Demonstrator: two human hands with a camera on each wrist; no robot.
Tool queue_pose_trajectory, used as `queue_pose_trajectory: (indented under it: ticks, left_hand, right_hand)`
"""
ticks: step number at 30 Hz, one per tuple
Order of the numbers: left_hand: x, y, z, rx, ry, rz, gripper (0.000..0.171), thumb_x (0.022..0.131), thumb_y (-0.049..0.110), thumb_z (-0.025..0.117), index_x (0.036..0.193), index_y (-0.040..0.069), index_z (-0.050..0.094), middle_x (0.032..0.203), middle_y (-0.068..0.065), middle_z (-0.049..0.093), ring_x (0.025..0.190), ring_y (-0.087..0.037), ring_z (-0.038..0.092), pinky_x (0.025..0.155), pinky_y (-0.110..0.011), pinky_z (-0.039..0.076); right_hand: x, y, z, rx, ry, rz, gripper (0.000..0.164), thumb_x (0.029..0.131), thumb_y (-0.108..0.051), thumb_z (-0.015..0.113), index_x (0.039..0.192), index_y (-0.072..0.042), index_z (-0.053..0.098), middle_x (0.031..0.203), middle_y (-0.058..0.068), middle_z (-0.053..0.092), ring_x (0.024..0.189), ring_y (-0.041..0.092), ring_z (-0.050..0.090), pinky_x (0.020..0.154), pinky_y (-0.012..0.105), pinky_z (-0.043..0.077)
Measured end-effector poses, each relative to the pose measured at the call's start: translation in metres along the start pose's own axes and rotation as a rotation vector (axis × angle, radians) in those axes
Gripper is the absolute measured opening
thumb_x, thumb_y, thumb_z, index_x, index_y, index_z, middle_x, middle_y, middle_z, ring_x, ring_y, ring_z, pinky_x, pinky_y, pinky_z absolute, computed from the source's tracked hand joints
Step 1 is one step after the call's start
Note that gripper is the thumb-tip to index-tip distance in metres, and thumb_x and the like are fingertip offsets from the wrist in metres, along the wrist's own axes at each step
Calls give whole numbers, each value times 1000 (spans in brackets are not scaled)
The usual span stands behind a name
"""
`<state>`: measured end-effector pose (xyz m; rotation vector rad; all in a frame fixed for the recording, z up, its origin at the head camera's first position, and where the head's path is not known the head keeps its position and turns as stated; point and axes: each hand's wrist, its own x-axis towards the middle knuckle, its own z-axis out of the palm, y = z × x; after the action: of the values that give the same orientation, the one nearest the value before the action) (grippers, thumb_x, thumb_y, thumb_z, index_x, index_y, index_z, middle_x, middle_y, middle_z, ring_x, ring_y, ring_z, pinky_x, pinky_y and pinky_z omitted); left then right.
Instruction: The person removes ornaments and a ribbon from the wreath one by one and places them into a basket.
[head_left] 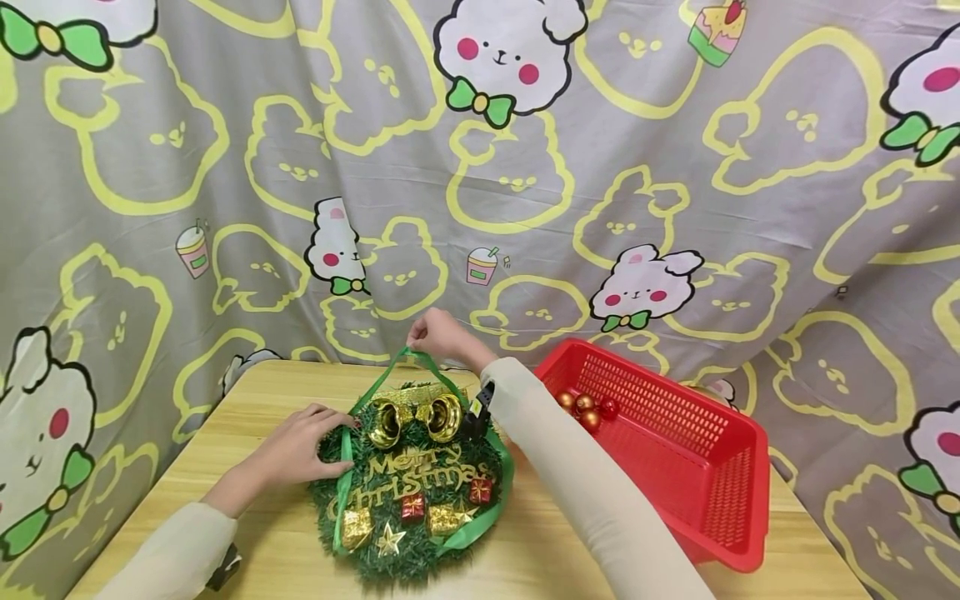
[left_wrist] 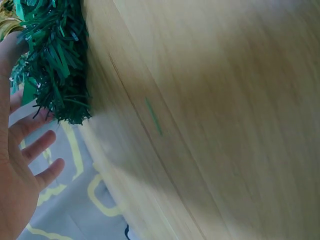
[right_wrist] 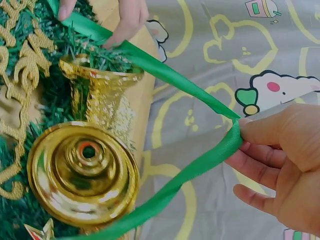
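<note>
A green tinsel wreath rests on the wooden table, bearing gold "Merry Christmas" lettering, two gold bells, small gift boxes and a gold star. Above its top, my right hand pinches the peak of a green ribbon between thumb and fingertips, drawing it into an upright triangle. My left hand holds the wreath's left edge, thumb over the front and fingers spread along the rim and behind. The left wrist view shows some of those fingers standing off the tinsel.
A red plastic basket with perforated sides stands to the right, beneath my right forearm in the head view. Several gold and red baubles lie at its left end. A patterned curtain hangs behind the table.
</note>
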<state>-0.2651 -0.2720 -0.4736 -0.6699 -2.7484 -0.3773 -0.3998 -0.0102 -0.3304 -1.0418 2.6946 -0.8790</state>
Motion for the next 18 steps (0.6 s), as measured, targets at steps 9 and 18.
queue_pose_trajectory:
  ticks: [9, 18]
  left_hand:
    - [-1, 3, -2, 6, -5, -1, 60, 77, 50, 84, 128, 24, 66, 125, 0, 70, 120, -30, 59, 102, -61, 49]
    - [1, 2, 1, 11, -7, 1, 60, 77, 51, 83, 128, 23, 66, 126, -1, 69, 121, -31, 59, 103, -61, 49]
  right_hand:
    - [-3, 8, -20, -92, -4, -60, 12, 96, -4, 68, 88, 1, 76, 79, 8, 71, 66, 9, 52, 64, 17, 44]
    - [-10, 8, -42, -93, -1, -66, 10, 94, -2, 69, 86, 0, 74, 83, 14, 72, 66, 10, 51, 64, 18, 44]
